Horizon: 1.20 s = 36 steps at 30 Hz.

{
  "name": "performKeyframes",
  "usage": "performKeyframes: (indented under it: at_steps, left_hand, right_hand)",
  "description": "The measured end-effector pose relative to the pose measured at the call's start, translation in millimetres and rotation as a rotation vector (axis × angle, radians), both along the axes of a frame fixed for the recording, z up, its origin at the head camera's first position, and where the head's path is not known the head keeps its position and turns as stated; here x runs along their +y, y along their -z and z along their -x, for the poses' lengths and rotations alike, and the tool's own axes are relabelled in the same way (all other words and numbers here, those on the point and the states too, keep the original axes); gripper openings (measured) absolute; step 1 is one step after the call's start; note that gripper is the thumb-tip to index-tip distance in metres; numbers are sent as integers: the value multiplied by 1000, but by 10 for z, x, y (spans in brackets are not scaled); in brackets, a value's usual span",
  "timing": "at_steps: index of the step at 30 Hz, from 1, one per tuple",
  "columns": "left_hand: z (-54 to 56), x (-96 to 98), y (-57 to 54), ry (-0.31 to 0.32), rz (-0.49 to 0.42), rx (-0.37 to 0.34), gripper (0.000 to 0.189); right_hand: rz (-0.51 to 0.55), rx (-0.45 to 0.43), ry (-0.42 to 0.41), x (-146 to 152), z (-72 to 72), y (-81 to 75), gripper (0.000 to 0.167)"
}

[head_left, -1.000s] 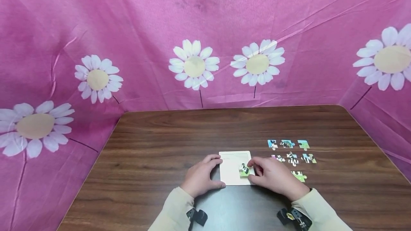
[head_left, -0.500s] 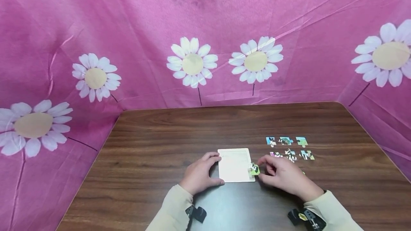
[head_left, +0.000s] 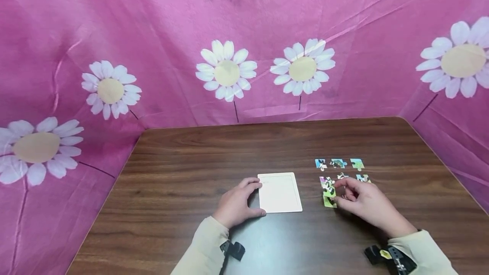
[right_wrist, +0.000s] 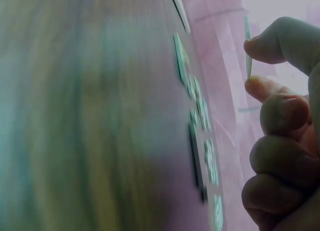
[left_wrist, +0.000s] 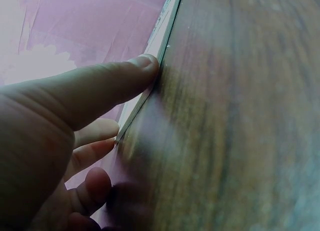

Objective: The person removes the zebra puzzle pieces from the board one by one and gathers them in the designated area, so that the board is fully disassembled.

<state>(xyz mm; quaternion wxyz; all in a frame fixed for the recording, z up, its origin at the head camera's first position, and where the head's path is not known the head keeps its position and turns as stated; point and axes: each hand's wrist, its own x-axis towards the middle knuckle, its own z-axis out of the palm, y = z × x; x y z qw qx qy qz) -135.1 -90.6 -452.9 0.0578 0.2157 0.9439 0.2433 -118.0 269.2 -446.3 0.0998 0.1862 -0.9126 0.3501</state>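
My right hand point(head_left: 363, 200) pinches a small puzzle piece point(head_left: 329, 191) between thumb and index finger. Green with black-and-white markings, it overlaps another green piece point(head_left: 329, 202) in the head view. The right wrist view has the held piece point(right_wrist: 248, 51) edge-on and raised above the table, the other fingers curled below. A flat, pale square puzzle tray point(head_left: 280, 192) lies at the middle of the near table. At its left edge rests my left hand point(head_left: 237, 205), thumb touching the near corner and fingers the far one. The left wrist view puts the thumb on the tray's edge point(left_wrist: 142, 93).
Several loose puzzle pieces lie in rows right of the tray, among them a blue one point(head_left: 321, 164) and a green one point(head_left: 357, 164). My right hand hides part of the rows. A pink cloth with daisies point(head_left: 252, 12) hangs behind the brown wooden table point(head_left: 214, 156).
My right hand has carried the puzzle piece rightward, from over the tray to the rows of loose pieces. The left hand stays at the tray's edge. The head view has tilted slightly down.
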Motion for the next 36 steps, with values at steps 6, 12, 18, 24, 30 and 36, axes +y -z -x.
performKeyframes:
  at_steps: [6,12,18,24,30,36]
  left_hand:
    - [-2,-6,-5,-8,-1,-11,73]
    - [-8,-10,-17,-5,-8,-13,72]
    - [21,-19,-37,-5,-22,-14,71]
    - [25,-24,-35,-3,-18,-19,72]
    - [19,-23,-35,-5,-15,-28,73]
    - [26,-22,-25,6,-6,-30,72]
  right_hand:
    - [-15,-10,52,192,-43,-21,28]
    - [-26,-63,98,383,-93,22,26]
    - [-28,-102,128,529,-107,-9,24]
    - [-2,-119,136,647,-143,33,24]
    - [-21,-103,117,780,-182,79,28]
    - [-43,-87,105,923,-221,123,31]
